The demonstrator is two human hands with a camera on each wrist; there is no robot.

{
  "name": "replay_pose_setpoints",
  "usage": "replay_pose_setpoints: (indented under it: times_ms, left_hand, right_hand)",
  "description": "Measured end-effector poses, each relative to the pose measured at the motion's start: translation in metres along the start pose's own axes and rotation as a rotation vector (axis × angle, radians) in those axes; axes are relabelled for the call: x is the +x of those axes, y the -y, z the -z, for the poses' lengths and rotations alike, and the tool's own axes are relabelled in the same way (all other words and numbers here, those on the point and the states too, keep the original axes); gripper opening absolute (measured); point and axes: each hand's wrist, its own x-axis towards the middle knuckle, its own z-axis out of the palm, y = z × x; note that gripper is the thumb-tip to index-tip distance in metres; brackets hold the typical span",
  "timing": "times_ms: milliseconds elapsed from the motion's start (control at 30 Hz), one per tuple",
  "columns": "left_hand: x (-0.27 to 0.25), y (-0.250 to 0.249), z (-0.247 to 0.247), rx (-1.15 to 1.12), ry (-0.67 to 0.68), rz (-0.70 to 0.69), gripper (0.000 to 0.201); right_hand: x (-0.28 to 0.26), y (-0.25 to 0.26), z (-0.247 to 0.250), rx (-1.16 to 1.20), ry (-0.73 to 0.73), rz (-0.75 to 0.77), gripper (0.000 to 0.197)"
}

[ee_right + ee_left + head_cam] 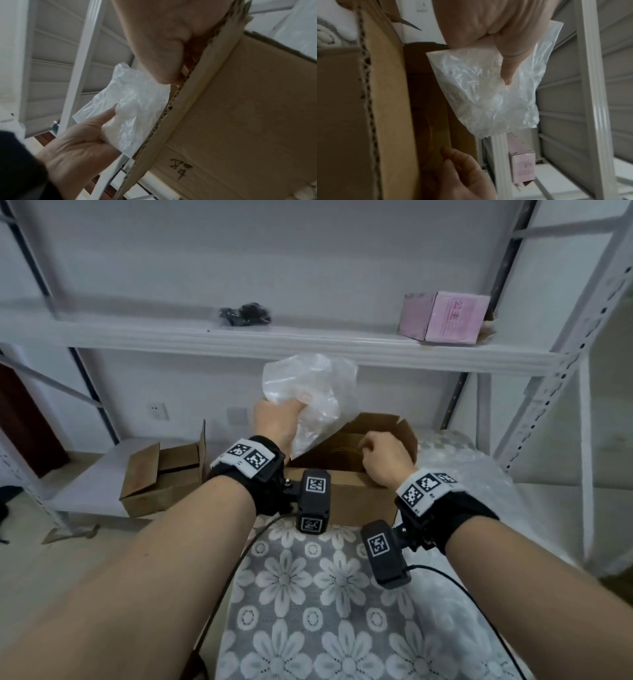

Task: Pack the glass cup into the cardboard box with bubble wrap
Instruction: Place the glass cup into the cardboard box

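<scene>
Two hands: crinkly bubble wrap (310, 398), corrugated cardboard box (346, 494).

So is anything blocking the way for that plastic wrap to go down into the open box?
Nothing visible blocks it. The left hand holds the wrap right above the cardboard box, whose flaps stand open; the right hand grips the near rim, beside the path.

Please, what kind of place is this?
Probably a storage or packing room: white metal shelving holds a pink box, an open cardboard box stands on a flower-patterned cloth, and another carton sits on a low shelf.
</scene>
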Motion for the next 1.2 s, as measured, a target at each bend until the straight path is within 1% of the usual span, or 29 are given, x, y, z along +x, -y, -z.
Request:
replay_pose_setpoints:
  times_ms: [67, 100, 167, 200, 267, 300, 333, 367, 433, 533, 633, 700, 767, 867, 900, 933, 1000, 1067, 1133, 1200]
  left_hand:
    - [0.010, 0.010, 0.001, 0.091, 0.012, -0.042, 0.029]
    - [0.014, 0.014, 0.002, 0.135, 0.026, -0.061, 0.029]
    - [0.022, 0.021, 0.005, 0.208, 0.064, -0.088, 0.024]
    - [0.022, 0.023, 0.007, 0.233, 0.079, -0.098, 0.022]
    - [0.023, 0.026, 0.010, 0.218, 0.074, -0.103, 0.018]
    - [0.022, 0.026, 0.011, 0.183, 0.067, -0.087, 0.020]
    - [0.022, 0.027, 0.012, 0.152, 0.064, -0.061, 0.027]
    - [0.022, 0.028, 0.013, 0.126, 0.065, -0.031, 0.031]
    - [0.021, 0.026, 0.013, 0.079, 0.091, 0.023, 0.030]
    - [0.020, 0.022, 0.014, 0.006, 0.122, 0.100, 0.025]
    - [0.018, 0.021, 0.015, 0.011, 0.147, 0.146, 0.022]
    - [0.019, 0.022, 0.015, 0.118, 0.157, 0.152, 0.021]
    - [0.019, 0.022, 0.014, 0.244, 0.182, 0.174, 0.021]
    - [0.021, 0.024, 0.012, 0.370, 0.227, 0.228, 0.035]
    - [0.021, 0.024, 0.010, 0.423, 0.220, 0.222, 0.039]
    - [0.021, 0.023, 0.008, 0.477, 0.202, 0.208, 0.039]
    - [0.016, 0.017, 0.001, 0.601, 0.184, 0.194, 0.030]
    - [0.017, 0.018, -0.005, 0.753, 0.222, 0.200, 0.025]
    - [0.020, 0.021, -0.009, 0.901, 0.256, 0.179, 0.026]
    - [0.024, 0.028, -0.013, 0.992, 0.272, 0.169, 0.027]
  right_hand:
    - [0.009, -0.004, -0.006, -0.073, 0.154, -0.012, 0.036]
    - [0.012, -0.004, -0.006, -0.090, 0.205, -0.015, 0.039]
    - [0.018, -0.004, -0.006, -0.100, 0.245, -0.017, 0.043]
    - [0.021, -0.004, -0.007, -0.106, 0.253, -0.018, 0.041]
    - [0.026, -0.003, -0.007, -0.131, 0.289, -0.012, 0.029]
    - [0.028, -0.003, -0.007, -0.140, 0.317, -0.005, 0.020]
    - [0.029, -0.003, -0.007, -0.153, 0.346, 0.005, 0.012]
    - [0.029, -0.002, -0.006, -0.165, 0.360, 0.028, 0.010]
    - [0.026, 0.000, -0.002, -0.174, 0.352, 0.070, 0.016]
    - [0.019, -0.001, 0.006, -0.150, 0.280, 0.111, 0.018]
    - [0.009, -0.005, 0.018, -0.097, 0.156, 0.124, 0.011]
    - [0.003, -0.006, 0.024, -0.057, 0.026, 0.119, 0.011]
    - [-0.003, -0.005, 0.029, 0.009, -0.110, 0.108, 0.015]
    - [-0.010, -0.004, 0.037, 0.132, -0.288, 0.113, 0.020]
    - [-0.011, -0.004, 0.038, 0.182, -0.335, 0.109, 0.021]
    - [-0.009, -0.005, 0.039, 0.243, -0.375, 0.111, 0.020]
    - [-0.006, -0.007, 0.037, 0.405, -0.419, 0.112, 0.017]
    - [-0.006, -0.008, 0.034, 0.572, -0.438, 0.107, 0.014]
    - [-0.011, -0.007, 0.030, 0.694, -0.459, 0.140, 0.010]
    - [-0.015, -0.003, 0.028, 0.790, -0.486, 0.177, 0.011]
